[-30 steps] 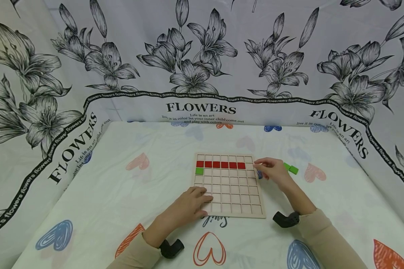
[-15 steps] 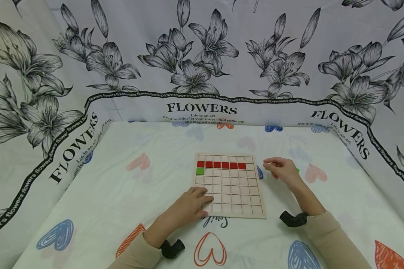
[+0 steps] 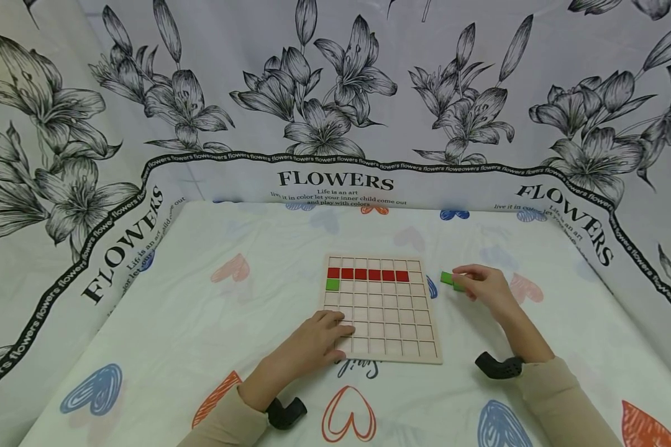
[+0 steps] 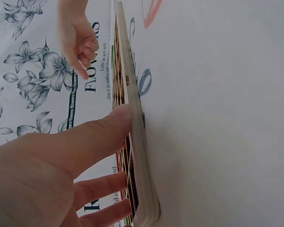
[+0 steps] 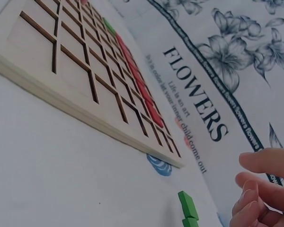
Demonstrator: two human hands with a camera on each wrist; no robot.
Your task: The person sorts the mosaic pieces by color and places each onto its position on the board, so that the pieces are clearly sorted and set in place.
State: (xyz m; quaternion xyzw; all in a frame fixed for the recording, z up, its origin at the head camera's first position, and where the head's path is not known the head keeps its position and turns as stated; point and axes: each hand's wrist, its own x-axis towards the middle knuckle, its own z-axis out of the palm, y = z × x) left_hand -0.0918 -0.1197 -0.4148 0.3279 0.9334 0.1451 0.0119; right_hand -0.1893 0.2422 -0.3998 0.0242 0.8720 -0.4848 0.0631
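Observation:
A wooden grid board [image 3: 376,316] lies on the cloth with red square tiles [image 3: 360,274] in a row and one green tile [image 3: 332,284] below the row's left end. My left hand [image 3: 310,338] rests on the board's near left side, thumb [image 4: 104,135] at the edge and other fingers over the grid. Right of the board, my right hand [image 3: 485,288] hovers by two loose green tiles [image 3: 447,277], overlapping one in the head view. The right wrist view has its fingers [image 5: 262,161] loosely bent, holding nothing and apart from the loose tiles [image 5: 188,205].
White cloth with printed hearts [image 3: 346,413] covers the table. A floral curtain [image 3: 335,81] hangs behind and along both sides. Each wrist wears a black device, one on the left [image 3: 286,413] and one on the right [image 3: 499,365].
My right hand has moved right, away from the board's edge. Two green tiles now show left of its fingers; earlier, green showed to its right. The left hand stays put.

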